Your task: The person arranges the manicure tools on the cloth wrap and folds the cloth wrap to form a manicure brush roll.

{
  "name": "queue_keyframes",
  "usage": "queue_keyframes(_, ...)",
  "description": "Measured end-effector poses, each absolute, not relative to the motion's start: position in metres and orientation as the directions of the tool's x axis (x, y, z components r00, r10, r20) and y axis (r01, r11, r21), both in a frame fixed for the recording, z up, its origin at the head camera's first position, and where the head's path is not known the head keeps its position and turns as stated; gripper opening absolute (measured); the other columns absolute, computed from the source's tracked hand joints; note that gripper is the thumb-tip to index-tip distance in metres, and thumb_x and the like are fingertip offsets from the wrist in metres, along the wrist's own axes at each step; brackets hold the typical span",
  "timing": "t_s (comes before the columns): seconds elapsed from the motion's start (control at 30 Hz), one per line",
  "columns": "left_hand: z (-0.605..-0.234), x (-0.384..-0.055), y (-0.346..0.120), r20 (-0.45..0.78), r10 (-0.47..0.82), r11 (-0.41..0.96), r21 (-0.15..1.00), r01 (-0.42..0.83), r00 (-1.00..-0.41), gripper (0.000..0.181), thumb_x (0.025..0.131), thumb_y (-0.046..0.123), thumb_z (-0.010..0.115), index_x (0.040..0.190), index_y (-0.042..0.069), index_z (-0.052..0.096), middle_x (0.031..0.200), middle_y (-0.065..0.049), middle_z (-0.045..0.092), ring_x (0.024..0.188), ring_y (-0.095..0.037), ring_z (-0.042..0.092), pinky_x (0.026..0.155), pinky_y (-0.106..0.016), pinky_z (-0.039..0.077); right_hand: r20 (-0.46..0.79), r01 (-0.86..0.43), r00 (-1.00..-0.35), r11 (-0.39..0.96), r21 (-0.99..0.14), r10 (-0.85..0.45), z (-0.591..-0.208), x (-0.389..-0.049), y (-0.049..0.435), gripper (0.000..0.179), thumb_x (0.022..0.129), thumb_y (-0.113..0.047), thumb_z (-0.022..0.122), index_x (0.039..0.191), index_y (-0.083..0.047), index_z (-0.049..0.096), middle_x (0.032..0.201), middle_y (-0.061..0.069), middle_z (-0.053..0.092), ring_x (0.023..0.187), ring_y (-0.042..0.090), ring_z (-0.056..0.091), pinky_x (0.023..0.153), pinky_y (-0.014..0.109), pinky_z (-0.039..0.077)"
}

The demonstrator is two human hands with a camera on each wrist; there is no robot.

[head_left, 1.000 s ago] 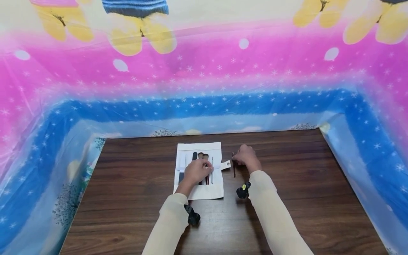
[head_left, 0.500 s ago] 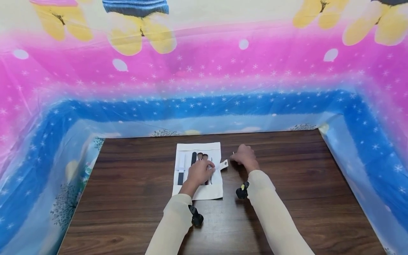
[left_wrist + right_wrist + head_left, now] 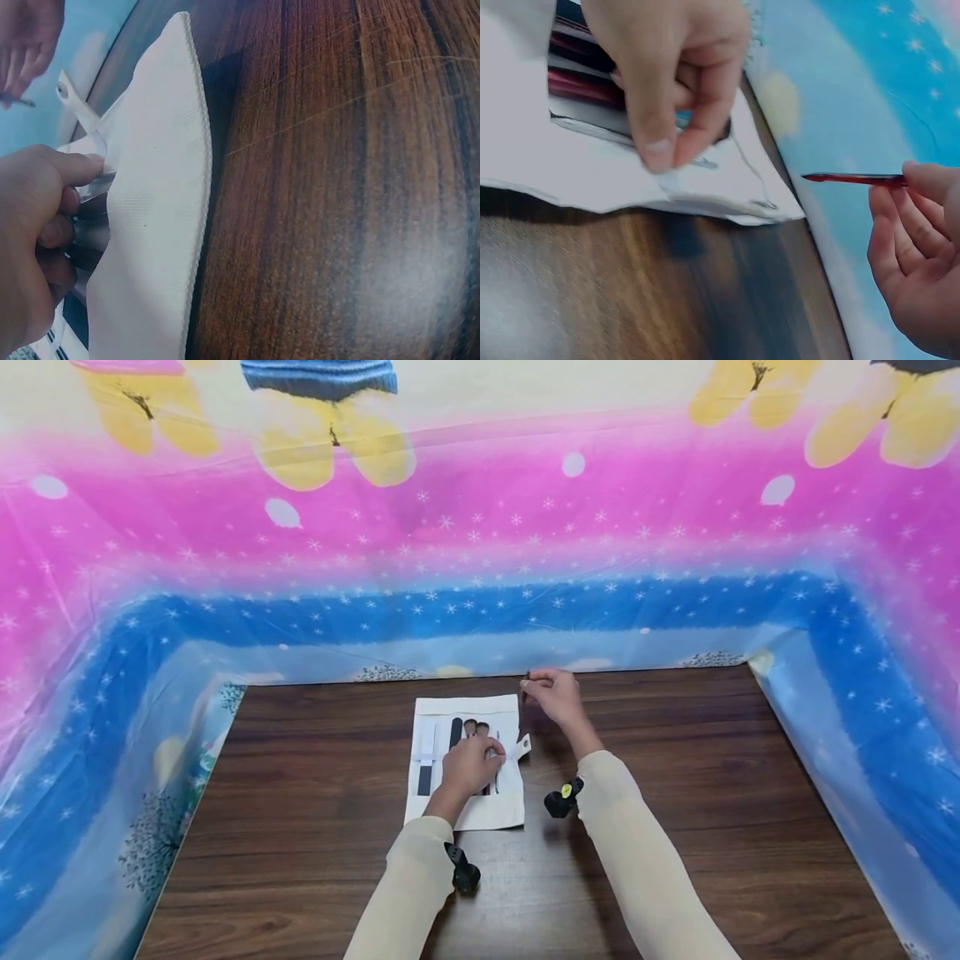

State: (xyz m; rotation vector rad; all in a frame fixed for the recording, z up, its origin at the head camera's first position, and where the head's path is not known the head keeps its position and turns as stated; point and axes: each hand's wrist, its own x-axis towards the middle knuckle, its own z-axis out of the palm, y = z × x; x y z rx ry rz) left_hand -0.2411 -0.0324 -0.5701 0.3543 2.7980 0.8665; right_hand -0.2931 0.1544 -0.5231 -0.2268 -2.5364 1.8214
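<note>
An unfolded white cloth case [image 3: 487,814] lies on the table, holding several slim tools. Two brushes [image 3: 482,729] with brown bristles and a flat black bar [image 3: 456,732] stick up from it. My left hand [image 3: 471,768] is over its right half; thumb and forefinger pinch a pale band [image 3: 670,182] on the case, and the hand hides part of the tools. Beyond the case's far right corner, my right hand [image 3: 553,693] holds a slim stick-like tool [image 3: 847,178] with a tapered dark-red handle, raised off the table. Its other end is hidden by the fingers.
The case's snap strap [image 3: 523,746] juts out at its right edge. Dark wood table [image 3: 697,827] extends around the case. A patterned blue and pink cloth [image 3: 480,610] hangs behind the table's back edge and along both sides.
My right hand has lifted the slim tool from the table, moving away and left toward the case's far right corner. My left hand has shifted slightly right on the case.
</note>
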Motion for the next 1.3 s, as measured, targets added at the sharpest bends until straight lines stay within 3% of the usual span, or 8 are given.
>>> queue_keyframes(0.2,-0.571,-0.241,-0.034,-0.116,0.281,0.794,0.585,0.163,-0.953,0.010,0.097,0.026,0.068,0.096,0.022,0.078,0.056,0.006,0.055,0.054,-0.011,0.051,0.054,-0.029,0.039,-0.180,0.184,-0.983,0.348,-0.919,0.045,-0.542,-0.290,0.141,0.023,0.097,-0.013,0.068,0.112,0.005,0.070,0.106,0.023,0.075,0.071,0.008,0.068,0.077,0.031,0.060)
queue_keyframes(0.47,-0.571,-0.242,-0.034,-0.138,0.283,0.793,0.590,0.150,-0.949,0.012,0.098,0.028,0.067,0.099,0.022,0.077,0.058,0.005,0.056,0.055,-0.011,0.052,0.055,-0.029,0.040,-0.233,0.216,-0.973,0.380,-0.899,0.003,-0.561,-0.283,0.139,0.019,0.096,-0.010,0.069,0.106,0.007,0.069,0.096,0.021,0.077,0.067,0.006,0.065,0.066,0.023,0.054)
queue_keyframes(0.73,-0.570,-0.241,-0.035,-0.137,0.298,0.786,0.597,0.162,-0.945,0.012,0.099,0.029,0.066,0.100,0.024,0.077,0.057,0.006,0.052,0.053,-0.012,0.049,0.053,-0.029,0.039,-0.169,0.197,-0.978,0.281,-0.939,0.119,-0.562,-0.286,0.139,0.018,0.095,-0.008,0.069,0.105,0.007,0.069,0.099,0.023,0.076,0.063,0.003,0.065,0.064,0.020,0.055)
queue_keyframes(1.07,-0.569,-0.241,-0.036,-0.151,0.291,0.776,0.615,0.141,-0.945,0.012,0.099,0.027,0.065,0.101,0.023,0.076,0.056,0.006,0.050,0.053,-0.012,0.048,0.053,-0.029,0.037,-0.306,0.238,-0.948,0.440,-0.866,-0.090,-0.565,-0.284,0.142,0.018,0.096,-0.012,0.067,0.104,0.004,0.069,0.073,0.003,0.072,0.066,0.007,0.064,0.066,0.023,0.049)
queue_keyframes(1.3,-0.569,-0.240,-0.036,-0.143,0.287,0.771,0.621,0.140,-0.947,0.011,0.099,0.026,0.066,0.101,0.023,0.076,0.059,0.005,0.052,0.054,-0.012,0.050,0.055,-0.029,0.038,-0.342,0.285,-0.932,0.342,-0.895,-0.121,-0.568,-0.285,0.142,0.026,0.101,-0.014,0.061,0.120,0.003,0.064,0.081,0.000,0.067,0.063,0.006,0.062,0.061,0.023,0.050)
